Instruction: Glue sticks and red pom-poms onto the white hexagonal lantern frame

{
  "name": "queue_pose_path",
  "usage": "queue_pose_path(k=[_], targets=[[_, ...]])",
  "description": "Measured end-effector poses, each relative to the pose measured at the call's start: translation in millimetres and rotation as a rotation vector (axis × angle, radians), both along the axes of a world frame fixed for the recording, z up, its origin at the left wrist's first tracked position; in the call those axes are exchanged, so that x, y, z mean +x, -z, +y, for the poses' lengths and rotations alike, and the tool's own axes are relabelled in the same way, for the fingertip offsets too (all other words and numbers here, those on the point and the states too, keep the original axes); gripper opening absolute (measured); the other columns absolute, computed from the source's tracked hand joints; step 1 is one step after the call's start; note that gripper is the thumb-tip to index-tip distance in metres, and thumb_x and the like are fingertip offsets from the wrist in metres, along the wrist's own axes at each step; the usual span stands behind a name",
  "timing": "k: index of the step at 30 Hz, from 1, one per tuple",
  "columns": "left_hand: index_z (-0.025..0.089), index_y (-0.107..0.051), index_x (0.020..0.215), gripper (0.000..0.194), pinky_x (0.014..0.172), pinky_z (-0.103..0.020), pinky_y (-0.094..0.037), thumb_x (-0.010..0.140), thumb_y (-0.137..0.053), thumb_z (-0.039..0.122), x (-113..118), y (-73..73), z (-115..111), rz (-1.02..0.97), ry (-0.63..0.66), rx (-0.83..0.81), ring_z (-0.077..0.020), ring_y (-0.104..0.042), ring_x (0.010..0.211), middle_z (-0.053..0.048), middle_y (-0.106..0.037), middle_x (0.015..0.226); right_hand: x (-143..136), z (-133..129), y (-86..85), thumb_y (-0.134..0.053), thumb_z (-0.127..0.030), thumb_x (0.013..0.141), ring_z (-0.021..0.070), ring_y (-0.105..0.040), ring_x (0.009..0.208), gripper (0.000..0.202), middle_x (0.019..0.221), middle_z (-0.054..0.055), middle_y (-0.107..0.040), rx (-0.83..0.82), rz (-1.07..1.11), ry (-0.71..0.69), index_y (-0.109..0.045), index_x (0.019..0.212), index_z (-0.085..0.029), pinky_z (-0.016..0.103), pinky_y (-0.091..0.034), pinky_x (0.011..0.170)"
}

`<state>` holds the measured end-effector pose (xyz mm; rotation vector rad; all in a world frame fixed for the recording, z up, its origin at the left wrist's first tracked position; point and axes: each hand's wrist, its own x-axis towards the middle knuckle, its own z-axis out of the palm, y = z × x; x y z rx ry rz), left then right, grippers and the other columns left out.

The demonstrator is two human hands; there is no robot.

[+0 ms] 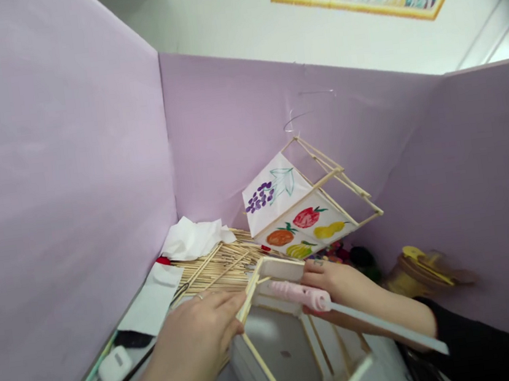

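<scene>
A plain black sleeve (481,336) ends on the right forearm (390,310). Beyond it, the right hand (335,279) bears a small, blurred dark mark; far left of the sleeve, the left hand (199,327) wears a thin ring (200,296).

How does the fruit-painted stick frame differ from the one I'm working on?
The painted frame shows colourful fruit; the lower frame shows plain panels where visible. The painted frame tilts behind, untouched by your hands, while the lower frame is steadied by your left hand. Both combine thin, pale sticks with whitish panels.
</scene>
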<state>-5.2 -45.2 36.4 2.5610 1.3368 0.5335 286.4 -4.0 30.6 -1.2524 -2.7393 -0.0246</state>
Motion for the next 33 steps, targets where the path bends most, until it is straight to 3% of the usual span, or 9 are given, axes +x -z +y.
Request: queue_pose_path(k=[5,14,21,33], targets=[[0.024,-0.077,0.092,0.027,0.075,-0.029,-0.056,0.088,-0.053,0.013,0.3,1.5,6.1,-0.063,0.011,-0.164,-0.0202,-0.073,0.083,-0.001,-0.080,0.094,-13.2,-1.2,-7.1,-0.067,-0.019,0.083,0.0227,-0.065,0.080,0.004,0.089,0.009,-0.071,0.079,-0.170,-0.081,-0.071,0.085,-0.018,0.032,-0.051,0.070],[0.024,-0.076,0.090,0.031,0.075,-0.024,-0.053,0.089,-0.048,0.010,-7.6,12.8,11.9,-0.178,0.154,-0.197,-0.0156,-0.070,0.081,0.000,-0.078,0.092,-20.0,0.9,9.0,-0.065,-0.017,0.086,0.0243,-0.062,0.077,0.006,0.087,0.009,-0.069,0.182,-0.239,-0.192,-0.070,0.089,-0.016,0.035,-0.049,0.065],[0.025,-0.077,0.094,0.036,0.075,-0.026,-0.053,0.094,-0.044,0.012,-8.5,15.3,11.8,-0.172,0.161,-0.113,-0.0167,-0.070,0.083,-0.001,-0.077,0.089,-23.8,2.1,11.7,-0.069,-0.014,0.082,0.0232,-0.061,0.072,0.002,0.081,0.008,-0.068,0.225,-0.221,-0.197,-0.069,0.083,-0.017,0.034,-0.047,0.063],[0.024,-0.075,0.091,0.027,0.076,-0.027,-0.054,0.095,-0.049,0.017,-8.2,15.8,12.1,-0.186,0.183,-0.110,-0.0171,-0.071,0.083,-0.001,-0.078,0.092,-21.6,1.8,17.9,-0.063,-0.011,0.084,0.0229,-0.060,0.075,0.008,0.083,0.008,-0.067,0.227,-0.213,-0.181,-0.068,0.087,-0.016,0.033,-0.048,0.069]])
